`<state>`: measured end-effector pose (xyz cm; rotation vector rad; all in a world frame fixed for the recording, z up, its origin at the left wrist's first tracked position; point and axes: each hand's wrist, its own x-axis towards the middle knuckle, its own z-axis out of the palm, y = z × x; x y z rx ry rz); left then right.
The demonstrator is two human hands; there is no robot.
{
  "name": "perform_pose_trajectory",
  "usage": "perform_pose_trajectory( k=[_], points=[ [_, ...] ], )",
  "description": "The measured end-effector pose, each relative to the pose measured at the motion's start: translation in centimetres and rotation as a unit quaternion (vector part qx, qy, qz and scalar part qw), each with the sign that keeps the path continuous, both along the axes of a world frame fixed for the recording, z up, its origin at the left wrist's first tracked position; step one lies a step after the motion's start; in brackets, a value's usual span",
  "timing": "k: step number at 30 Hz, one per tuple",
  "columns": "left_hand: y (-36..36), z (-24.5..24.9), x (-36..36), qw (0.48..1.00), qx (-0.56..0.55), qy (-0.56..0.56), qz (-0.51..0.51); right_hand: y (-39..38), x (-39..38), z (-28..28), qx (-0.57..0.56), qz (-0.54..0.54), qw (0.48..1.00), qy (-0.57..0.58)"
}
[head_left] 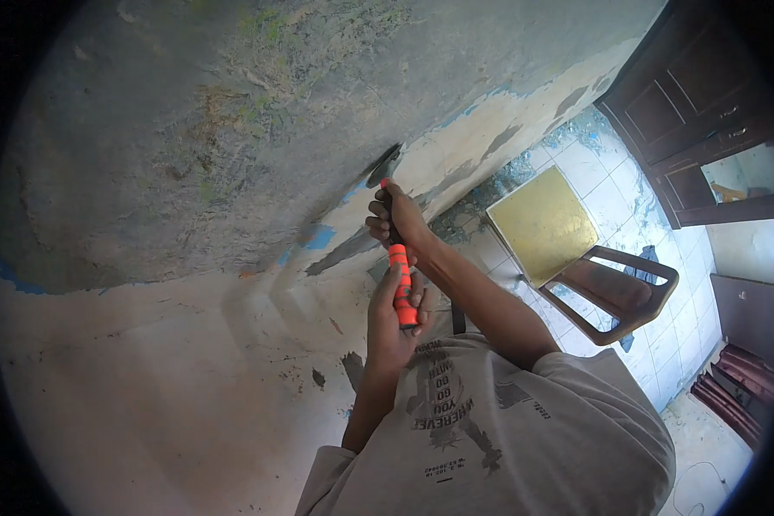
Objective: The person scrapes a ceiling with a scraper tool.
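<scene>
Both my hands hold a wall scraper (403, 292) with a long, bright orange-red handle banded in black. My left hand (393, 314) is wrapped round the rear grip. Further up, my right hand (398, 215) closes round the dark shaft just behind the head. The scraper's dark, wide blade (384, 165) meets the wall (258, 172) at the edge between bare grey plaster and remaining pale paint. Scraps of blue paint (321, 236) show along that edge, close to the blade.
To the right, a wooden chair (615, 292) stands by a yellow-topped table (543, 225) on a white tiled floor (580, 163) strewn with debris. Dark wooden cabinets (697, 95) line the far right. Folded dark red cloth (740, 391) lies at lower right.
</scene>
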<state>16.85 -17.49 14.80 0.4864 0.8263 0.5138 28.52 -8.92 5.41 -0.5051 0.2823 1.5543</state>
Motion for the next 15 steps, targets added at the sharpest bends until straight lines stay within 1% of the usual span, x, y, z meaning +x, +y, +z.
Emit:
perform_pose_trajectory(
  k=[3,6,9,12,15],
  points=[
    [0.7,0.6,0.6,0.998,-0.038,-0.037,0.035,0.7,0.1,0.0,-0.036,-0.02,0.999,-0.022],
    [1.3,-0.7,0.5,0.997,-0.039,-0.06,0.002,0.9,0.4,-1.0,-0.024,-0.025,0.999,-0.027],
    [0.4,0.7,0.6,0.998,-0.046,-0.042,0.029,0.6,-0.1,-0.4,-0.006,-0.011,1.0,-0.015],
    [0.5,0.8,0.7,0.998,-0.046,-0.037,0.028,0.8,0.1,0.0,-0.023,-0.014,0.999,-0.025],
    [1.5,-0.7,0.7,0.997,-0.059,-0.049,0.011,1.1,0.7,-1.0,-0.037,-0.022,0.999,-0.032]
  ],
)
